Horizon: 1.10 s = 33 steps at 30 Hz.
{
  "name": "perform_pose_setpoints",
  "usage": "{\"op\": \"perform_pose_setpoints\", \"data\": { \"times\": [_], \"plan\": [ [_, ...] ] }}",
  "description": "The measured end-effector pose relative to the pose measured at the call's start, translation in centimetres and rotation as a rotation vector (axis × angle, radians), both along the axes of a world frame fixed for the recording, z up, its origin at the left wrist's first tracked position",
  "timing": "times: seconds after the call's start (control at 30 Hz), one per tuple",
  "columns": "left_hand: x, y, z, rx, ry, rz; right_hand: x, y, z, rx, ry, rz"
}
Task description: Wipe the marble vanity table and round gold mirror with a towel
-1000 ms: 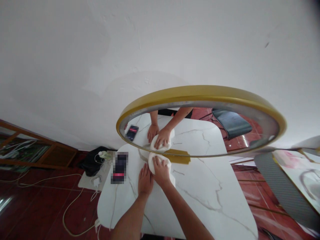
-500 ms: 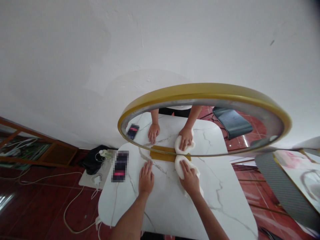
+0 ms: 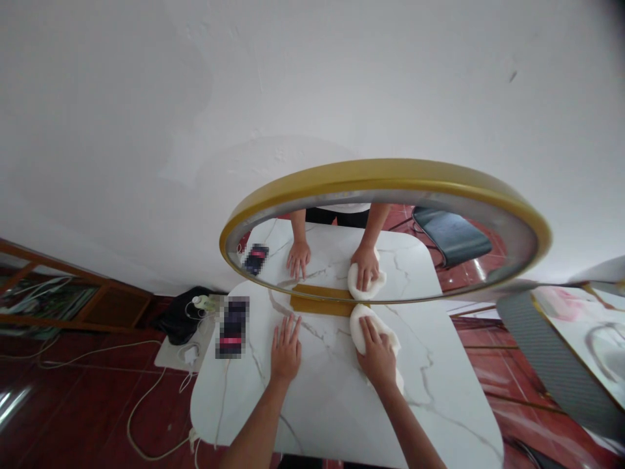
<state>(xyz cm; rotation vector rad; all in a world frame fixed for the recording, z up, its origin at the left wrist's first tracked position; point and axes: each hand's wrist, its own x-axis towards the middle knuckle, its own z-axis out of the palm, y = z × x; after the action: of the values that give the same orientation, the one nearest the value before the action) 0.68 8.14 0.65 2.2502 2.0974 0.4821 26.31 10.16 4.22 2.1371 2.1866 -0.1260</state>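
My left hand (image 3: pixel 286 352) lies flat on the white marble-patterned table (image 3: pixel 336 410), its fingers spread and nothing in it. Under my right hand (image 3: pixel 379 361) is a folded white cloth (image 3: pixel 357 329), held down against the tabletop just right of the mirror's gold base (image 3: pixel 317 305). The round gold-framed mirror (image 3: pixel 385 170) stands at the table's far side, and its glass reflects both hands and the cloth. Left of my left hand rests a phone-like dark device (image 3: pixel 232 326), its surface pixelated.
Beyond the table's left edge are a black bag (image 3: pixel 180 319) and white cables (image 3: pixel 129 417) over the red tiled floor. To the right stands another table (image 3: pixel 581 339) with a pink-and-white item. A wall rises behind the mirror.
My right hand and the cloth have slid a little to the right along the mirror's base. The fingers of my left hand are spread wider, and the view has shifted slightly.
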Motion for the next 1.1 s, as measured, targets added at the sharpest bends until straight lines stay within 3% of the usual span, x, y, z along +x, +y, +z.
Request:
{"op": "perform_pose_setpoints", "data": {
  "times": [0.1, 0.23, 0.43, 0.53, 0.77, 0.87, 0.97, 1.1],
  "plan": [
    [0.0, 0.9, 0.0, 0.010, -0.006, -0.045, 0.0, 0.0, 0.0, -0.016, -0.006, 0.003],
    [-0.1, 2.1, -0.4, 0.037, -0.059, 0.002, 0.0, 0.0, 0.1, -0.023, -0.002, -0.003],
    [-0.1, 2.5, -0.8, 0.007, -0.089, -0.007, -0.7, 0.0, 0.1, -0.047, 0.013, -0.011],
    [-0.2, 2.5, -0.8, -0.008, -0.085, -0.009, -2.6, 0.2, 0.2, -0.067, 0.039, 0.053],
    [-0.5, 2.5, -1.1, -0.008, -0.095, -0.032, -9.9, 1.3, 0.6, -0.117, 0.144, 0.221],
    [-0.6, 2.5, -1.1, -0.010, -0.090, -0.044, -11.4, 1.4, 0.9, -0.124, 0.159, 0.262],
    [-0.6, 2.5, -0.9, -0.014, -0.097, -0.042, -10.6, 1.3, 1.1, -0.090, 0.156, 0.226],
    [-0.5, 2.6, -0.7, -0.005, -0.117, -0.013, -6.7, 0.8, 1.3, 0.006, 0.135, 0.053]
  ]
}}
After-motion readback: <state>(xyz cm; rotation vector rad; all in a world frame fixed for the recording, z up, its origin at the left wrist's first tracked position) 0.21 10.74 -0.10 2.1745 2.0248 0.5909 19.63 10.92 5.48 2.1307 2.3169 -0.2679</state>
